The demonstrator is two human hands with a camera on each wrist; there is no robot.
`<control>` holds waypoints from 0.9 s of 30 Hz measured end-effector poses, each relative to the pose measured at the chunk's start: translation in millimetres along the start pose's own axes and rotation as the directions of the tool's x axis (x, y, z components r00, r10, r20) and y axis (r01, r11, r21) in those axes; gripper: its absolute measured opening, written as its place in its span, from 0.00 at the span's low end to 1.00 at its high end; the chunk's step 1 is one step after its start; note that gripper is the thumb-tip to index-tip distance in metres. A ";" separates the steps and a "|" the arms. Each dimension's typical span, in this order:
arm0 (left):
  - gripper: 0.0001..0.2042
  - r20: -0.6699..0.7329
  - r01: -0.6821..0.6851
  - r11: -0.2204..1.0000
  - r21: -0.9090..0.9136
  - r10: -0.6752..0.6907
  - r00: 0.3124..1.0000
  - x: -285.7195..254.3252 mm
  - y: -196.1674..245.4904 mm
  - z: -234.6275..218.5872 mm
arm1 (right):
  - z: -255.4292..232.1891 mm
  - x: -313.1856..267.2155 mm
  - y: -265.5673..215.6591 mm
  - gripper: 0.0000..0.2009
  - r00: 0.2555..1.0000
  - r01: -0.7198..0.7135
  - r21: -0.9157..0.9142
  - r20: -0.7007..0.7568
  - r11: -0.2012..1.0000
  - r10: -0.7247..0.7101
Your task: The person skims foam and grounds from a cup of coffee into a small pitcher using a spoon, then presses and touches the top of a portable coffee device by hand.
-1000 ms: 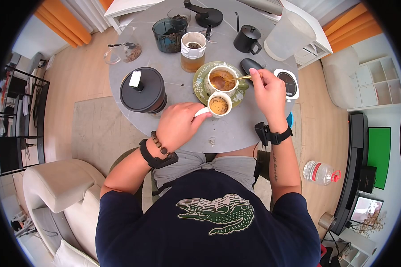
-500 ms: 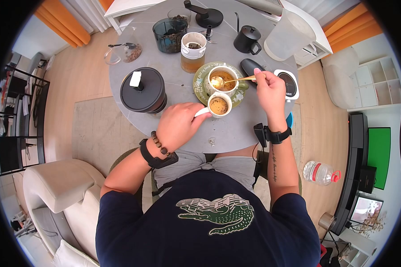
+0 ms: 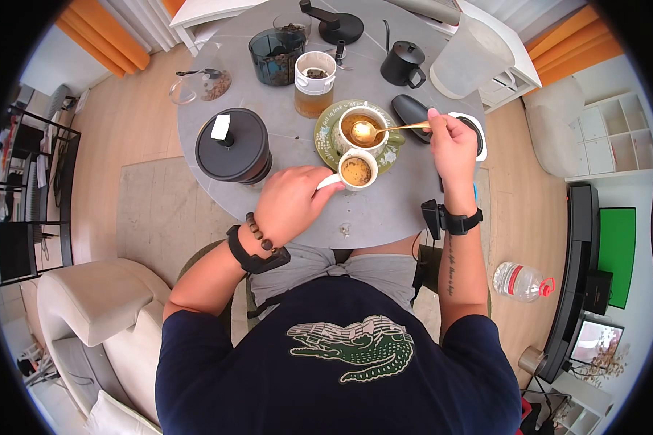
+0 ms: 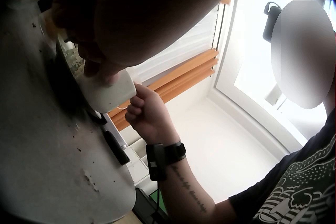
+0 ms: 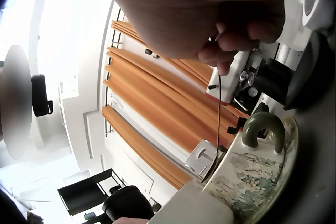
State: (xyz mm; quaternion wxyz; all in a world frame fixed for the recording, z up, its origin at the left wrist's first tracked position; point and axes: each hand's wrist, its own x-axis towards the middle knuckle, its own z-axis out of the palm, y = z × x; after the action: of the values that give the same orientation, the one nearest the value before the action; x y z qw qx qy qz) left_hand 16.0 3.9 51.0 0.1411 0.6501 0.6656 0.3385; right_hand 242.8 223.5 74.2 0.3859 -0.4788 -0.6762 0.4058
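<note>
My left hand [image 3: 290, 201] grips the handle of a small white cup [image 4: 111, 94] that holds brown, foamy liquid. The cup tilts slightly beside a larger patterned cup [image 5: 247, 176], overlapping its near rim in the head view. This larger cup has a green handle and contains amber-brown liquid; it stands on a green lettered saucer [image 3: 325, 139]. Between thumb and fingers my right hand [image 3: 453, 151] pinches a gold spoon [image 3: 411, 126] by the end of its handle. The spoon's shiny bowl shows inside the larger cup's opening.
A black-lidded canister [image 3: 232, 154] stands left of the saucer. Behind are a glass server with a white dripper [image 3: 314, 85] and a blue-tinted container [image 3: 276, 59]. Right lie a black scoop-like object [image 3: 408, 109] and a scale [image 3: 480, 145]; a black gooseneck kettle [image 3: 402, 67] stands beyond.
My right hand has shifted slightly right and drawn the spoon with it. The spoon's bowl, largely under the liquid earlier, now shows clearly. The left hand and small cup stay in place.
</note>
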 end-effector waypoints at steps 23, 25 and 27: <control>0.13 -0.007 0.001 1.000 -0.004 -0.002 1.000 0.2 -0.7 0.9 | -19.7 -52.8 -43.5 0.09 0.762 0.635 -0.255 0.050 0.729 -0.646; 0.13 -0.003 0.003 1.000 -0.007 -0.003 1.000 0.1 -1.7 1.3 | -15.4 -42.7 -37.3 0.10 0.887 0.425 -0.123 -0.141 0.897 -0.439; 0.13 -0.005 0.003 1.000 -0.007 -0.003 1.000 -0.2 -1.9 1.6 | -11.9 -31.0 -31.8 0.10 0.890 0.409 -0.127 -0.163 0.904 -0.426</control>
State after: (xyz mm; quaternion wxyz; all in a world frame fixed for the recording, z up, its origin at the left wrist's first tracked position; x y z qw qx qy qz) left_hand 15.6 4.2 48.5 0.1422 0.6479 0.6655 0.3421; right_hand 250.5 189.1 103.7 0.5040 -0.3748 -0.7414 0.2363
